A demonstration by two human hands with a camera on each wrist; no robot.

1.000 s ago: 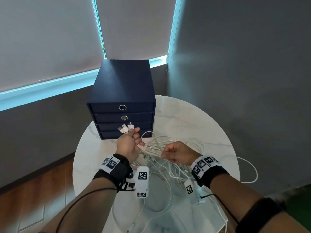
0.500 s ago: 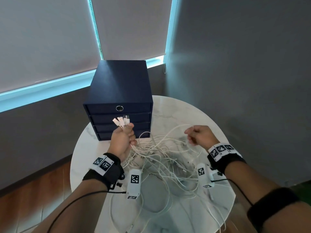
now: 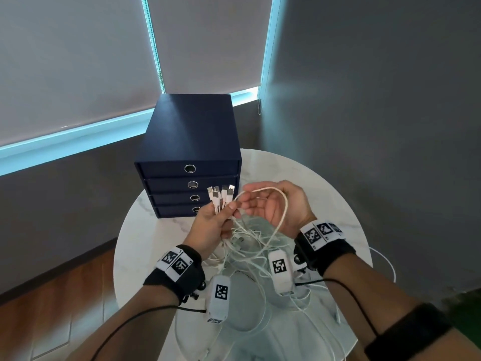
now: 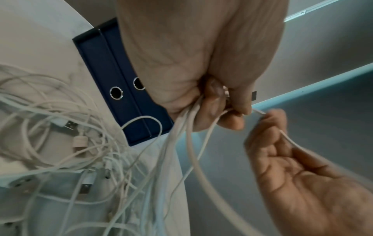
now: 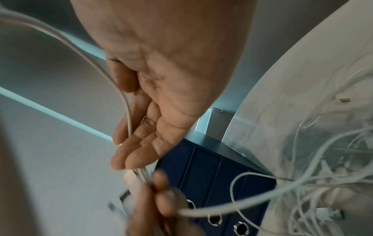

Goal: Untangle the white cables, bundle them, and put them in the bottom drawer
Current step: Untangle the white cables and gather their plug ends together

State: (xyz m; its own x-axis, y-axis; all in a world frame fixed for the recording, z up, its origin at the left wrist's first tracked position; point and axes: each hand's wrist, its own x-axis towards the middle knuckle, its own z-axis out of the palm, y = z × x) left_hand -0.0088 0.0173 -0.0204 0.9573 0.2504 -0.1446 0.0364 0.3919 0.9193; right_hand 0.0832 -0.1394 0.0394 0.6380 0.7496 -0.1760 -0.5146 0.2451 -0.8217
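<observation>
Cables (image 3: pixel 250 246) are mostly still a tangle on the surface (image 3: pixel 322 183), so bundling has hardly begun; the bottom drawer (image 3: pixel 177 211) is closed; left hand (image 3: pixel 212 225), fingers clamped, grips several plug ends upright; right hand (image 3: pixel 276 204), palm up, fingers loosely apart, carries one loop beside it.

Black wristbands (image 3: pixel 326 252) carry checkered tags and cameras.

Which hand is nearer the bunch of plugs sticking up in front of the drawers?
Left. The left hand grips the cables just below the plugs, which stick up from its fist. The right hand is beside them to the right, palm up, a cable loop draped across it.
</observation>
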